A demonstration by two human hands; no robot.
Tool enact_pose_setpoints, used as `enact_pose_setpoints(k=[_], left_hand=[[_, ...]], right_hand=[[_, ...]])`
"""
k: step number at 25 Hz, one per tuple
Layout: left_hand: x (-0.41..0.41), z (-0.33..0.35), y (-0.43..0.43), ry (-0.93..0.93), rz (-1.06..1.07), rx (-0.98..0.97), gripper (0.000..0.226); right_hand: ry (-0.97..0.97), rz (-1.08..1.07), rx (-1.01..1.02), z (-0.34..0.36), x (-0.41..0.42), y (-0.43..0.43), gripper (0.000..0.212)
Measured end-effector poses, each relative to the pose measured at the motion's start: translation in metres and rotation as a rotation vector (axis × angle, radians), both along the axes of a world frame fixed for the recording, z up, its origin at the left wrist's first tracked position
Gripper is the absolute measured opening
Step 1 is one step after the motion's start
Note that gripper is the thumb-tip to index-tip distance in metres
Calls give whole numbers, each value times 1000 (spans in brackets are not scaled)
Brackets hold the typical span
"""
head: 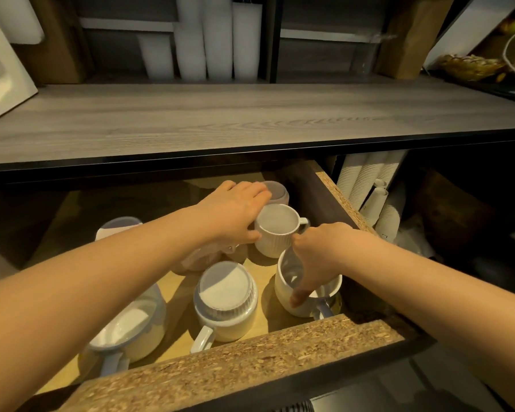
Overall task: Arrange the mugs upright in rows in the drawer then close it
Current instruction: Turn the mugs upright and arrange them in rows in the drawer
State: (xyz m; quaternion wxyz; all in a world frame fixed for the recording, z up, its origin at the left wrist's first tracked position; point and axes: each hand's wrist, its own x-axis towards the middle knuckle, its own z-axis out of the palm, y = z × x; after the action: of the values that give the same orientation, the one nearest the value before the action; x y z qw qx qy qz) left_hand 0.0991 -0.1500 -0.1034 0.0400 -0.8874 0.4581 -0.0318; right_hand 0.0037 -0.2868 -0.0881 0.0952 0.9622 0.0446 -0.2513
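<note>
Lining up is best done w/ bases kept flat: ribbed mug (275, 233) (left hand (232, 215) fingers curled round it) and smooth mug (292, 292) (right hand (321, 257) fingers clamped on its rim) stand upright at the drawer's (250, 358) right side. Handles should be turned alike.

The drawer (250, 361) stands open. A ribbed white mug (275, 236) sits upright at the back right, and a smooth white mug (282, 285) sits just in front, mouth up. An inverted mug (225, 304) rests base-up at mid-front.
</note>
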Motion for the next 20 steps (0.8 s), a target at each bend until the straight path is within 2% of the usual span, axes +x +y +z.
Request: enact_pose_setpoints(k=[3,7,12,17,20], left_hand=[[-26,6,21,80,-17,186,57],[-52,5,37,323,40,340,63],[-55,-2,39,434,106,262,81],[-58,-21,39,402,114,242,92],[-55,-27,40,386,99,200,89]], right_hand=[[-6,-26,15,3,2,1,76],[-165,60,-71,16,12,14,73],[-378,130,-14,14,27,33,60],[-457,126,88,9,31,26,54],[-469,126,144,8,33,22,52]])
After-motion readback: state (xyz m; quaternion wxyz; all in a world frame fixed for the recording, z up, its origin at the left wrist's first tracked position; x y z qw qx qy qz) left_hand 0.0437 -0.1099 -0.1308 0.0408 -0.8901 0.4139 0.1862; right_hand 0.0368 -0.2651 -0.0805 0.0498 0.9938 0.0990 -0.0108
